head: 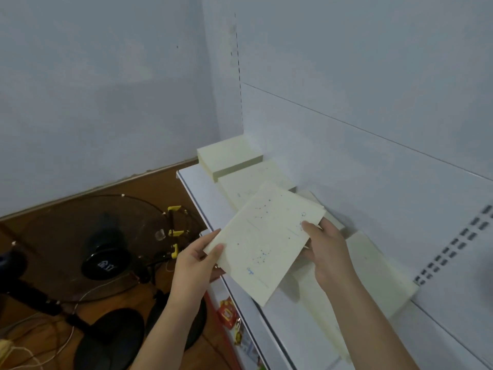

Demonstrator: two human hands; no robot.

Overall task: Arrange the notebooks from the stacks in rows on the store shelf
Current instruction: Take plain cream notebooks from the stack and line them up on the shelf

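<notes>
White metal store shelf (202, 188) w/ slotted back panel (373, 89) fills the right side. Black floor fan (104, 249) sits on the brown floor, lower left, beside the shelf's end. On the shelf deck, cream notebook stacks: tallest stack (229, 156) in the far corner, a lower one (250, 182) just in front, more by the back panel (373, 265) further right. Held above the deck, tilted, a cream notebook (264, 241) w/ blue speckles on the cover (faint blue writing, unreadable). Left hand (197, 260) pinches its left edge, thumb on top. Right hand (325, 252) grips the right edge, thumb on the cover, fingers under. Small red packet (226, 312) shows below the shelf edge.
</notes>
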